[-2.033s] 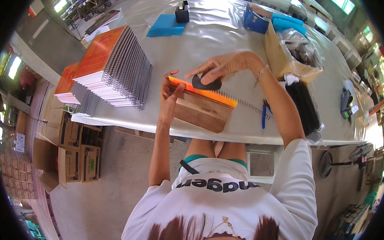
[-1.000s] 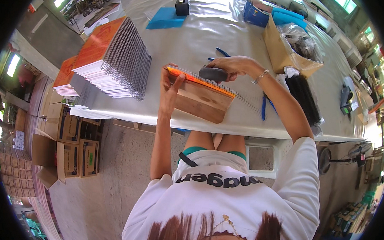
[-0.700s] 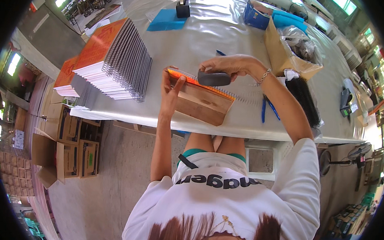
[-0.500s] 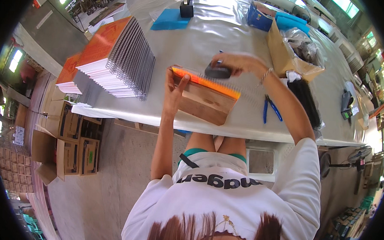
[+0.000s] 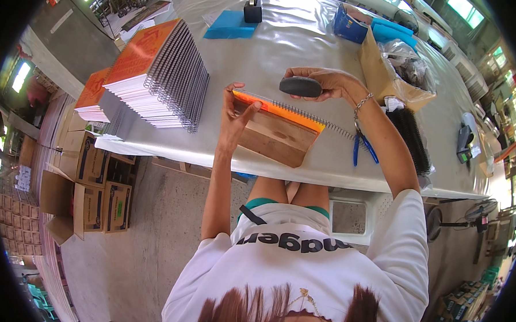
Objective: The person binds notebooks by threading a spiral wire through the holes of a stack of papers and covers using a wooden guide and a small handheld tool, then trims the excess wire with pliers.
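Note:
My left hand [image 5: 237, 120] is closed on the left end of an orange-edged notebook [image 5: 283, 111], its thumb pressing on the near side. Against the notebook's near side stands a wooden block [image 5: 273, 143]. A dark wire coil [image 5: 339, 129] runs along the notebook's upper edge and sticks out past its right end. Just beyond that edge, my right hand [image 5: 333, 82] grips a dark grey oval pad [image 5: 300, 86], which looks lifted off the coil. Blue-handled pliers [image 5: 364, 150] lie on the table at the coil's loose end.
Spiral-bound notebooks with orange covers [image 5: 152, 70] form a tall stack at the left. To the right are a cardboard box with plastic bags [image 5: 382, 77] and a bundle of black coils [image 5: 410, 139]. A tape dispenser [image 5: 253, 10] and a blue sheet [image 5: 229, 26] lie farther back.
My right hand and the pad have shifted slightly right and up, away from the coil. The coil's free end, blurred before, now shows sharply. My left hand keeps its hold on the notebook.

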Demonstrator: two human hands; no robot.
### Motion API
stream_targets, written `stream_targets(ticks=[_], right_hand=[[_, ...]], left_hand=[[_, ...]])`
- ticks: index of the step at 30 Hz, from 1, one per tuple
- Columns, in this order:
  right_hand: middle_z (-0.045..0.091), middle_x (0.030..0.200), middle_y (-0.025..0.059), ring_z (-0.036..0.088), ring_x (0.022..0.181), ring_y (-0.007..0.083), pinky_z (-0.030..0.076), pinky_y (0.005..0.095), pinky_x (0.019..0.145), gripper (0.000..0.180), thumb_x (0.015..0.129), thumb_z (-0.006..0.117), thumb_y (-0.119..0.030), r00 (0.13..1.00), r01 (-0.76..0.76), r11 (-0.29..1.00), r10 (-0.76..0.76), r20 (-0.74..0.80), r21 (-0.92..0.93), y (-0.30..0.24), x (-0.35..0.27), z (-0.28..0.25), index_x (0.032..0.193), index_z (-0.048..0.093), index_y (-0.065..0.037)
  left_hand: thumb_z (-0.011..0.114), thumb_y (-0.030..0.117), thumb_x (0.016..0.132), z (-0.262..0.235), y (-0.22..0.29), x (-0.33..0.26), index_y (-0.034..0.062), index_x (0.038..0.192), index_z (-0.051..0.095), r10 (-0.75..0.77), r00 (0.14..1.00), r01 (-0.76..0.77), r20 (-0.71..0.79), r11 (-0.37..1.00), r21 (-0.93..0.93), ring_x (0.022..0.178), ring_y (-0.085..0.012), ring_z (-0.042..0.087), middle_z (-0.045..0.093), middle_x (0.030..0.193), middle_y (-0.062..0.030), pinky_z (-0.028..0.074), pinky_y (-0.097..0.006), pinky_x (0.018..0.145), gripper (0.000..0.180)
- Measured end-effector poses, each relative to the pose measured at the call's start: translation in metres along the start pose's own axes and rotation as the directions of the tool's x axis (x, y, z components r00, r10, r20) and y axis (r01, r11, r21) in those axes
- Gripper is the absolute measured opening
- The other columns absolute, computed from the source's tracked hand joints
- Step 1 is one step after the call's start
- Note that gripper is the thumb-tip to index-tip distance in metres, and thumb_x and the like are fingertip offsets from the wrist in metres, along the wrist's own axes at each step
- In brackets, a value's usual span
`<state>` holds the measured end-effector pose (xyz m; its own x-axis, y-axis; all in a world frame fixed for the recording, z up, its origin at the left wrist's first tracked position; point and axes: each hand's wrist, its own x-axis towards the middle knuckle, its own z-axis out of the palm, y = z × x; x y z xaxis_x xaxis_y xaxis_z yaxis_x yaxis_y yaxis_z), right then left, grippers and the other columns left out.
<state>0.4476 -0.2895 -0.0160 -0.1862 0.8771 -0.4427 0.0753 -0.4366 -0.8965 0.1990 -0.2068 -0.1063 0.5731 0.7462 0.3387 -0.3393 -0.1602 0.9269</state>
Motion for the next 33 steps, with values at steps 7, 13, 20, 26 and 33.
stream_targets(ticks=[7,13,20,26,33], right_hand=[[0.063,0.076,0.0057,0.050,0.049,0.0081,0.033,0.0215,0.036,0.027,0.093,0.050,-0.007,0.917,-0.346,0.766,0.152,-0.370,-0.543,0.012,0.021,-0.009,0.118,0.058,-0.013],[0.060,0.070,0.0035,0.050,0.047,0.0107,0.038,0.0291,0.038,0.025,0.094,0.050,-0.013,0.963,-0.174,0.905,0.074,-0.258,-0.389,0.008,0.025,-0.009,0.115,0.062,-0.012],[0.061,0.085,0.0067,0.050,0.048,0.0066,0.035,0.0183,0.038,0.036,0.097,0.041,-0.006,0.979,-0.063,0.994,0.079,-0.189,0.088,0.004,0.025,-0.006,0.128,0.056,-0.016],[0.058,0.084,0.0048,0.046,0.054,0.0067,0.034,0.0240,0.042,0.051,0.085,0.048,0.009,0.945,-0.239,0.870,0.108,-0.308,-0.430,0.005,0.022,-0.003,0.132,0.053,-0.010],[0.061,0.094,0.0065,0.057,0.072,0.0133,0.053,0.0291,0.064,0.035,0.098,0.059,-0.023,0.992,-0.123,0.926,0.123,-0.024,-0.356,0.015,0.027,-0.004,0.128,0.058,-0.005]], left_hand=[[0.083,0.022,0.086,0.000,0.006,0.002,0.0096,0.126,0.051,-0.024,1.000,0.023,0.014,0.999,0.048,0.095,-0.0102,0.056,0.059,0.099,-0.0020,0.047,-0.026,0.086,0.053],[0.082,0.022,0.086,0.002,0.005,0.000,0.0076,0.124,0.052,-0.010,1.000,0.011,-0.016,0.998,0.055,0.093,-0.0101,0.057,0.060,0.097,-0.0016,0.047,-0.026,0.086,0.051],[0.082,0.026,0.086,0.002,0.004,0.001,0.0071,0.124,0.052,-0.038,0.999,0.039,-0.020,0.997,0.068,0.092,-0.0102,0.056,0.060,0.097,-0.0013,0.046,-0.026,0.085,0.052],[0.079,0.025,0.088,0.005,0.008,0.001,0.0060,0.125,0.052,-0.058,0.998,0.058,-0.009,0.997,0.057,0.090,-0.0094,0.056,0.060,0.096,-0.0018,0.045,-0.025,0.083,0.050],[0.081,0.025,0.087,0.004,0.004,0.000,0.0057,0.123,0.053,-0.040,0.999,0.042,-0.027,0.998,0.049,0.095,-0.0109,0.056,0.060,0.099,-0.0029,0.047,-0.026,0.087,0.050]])
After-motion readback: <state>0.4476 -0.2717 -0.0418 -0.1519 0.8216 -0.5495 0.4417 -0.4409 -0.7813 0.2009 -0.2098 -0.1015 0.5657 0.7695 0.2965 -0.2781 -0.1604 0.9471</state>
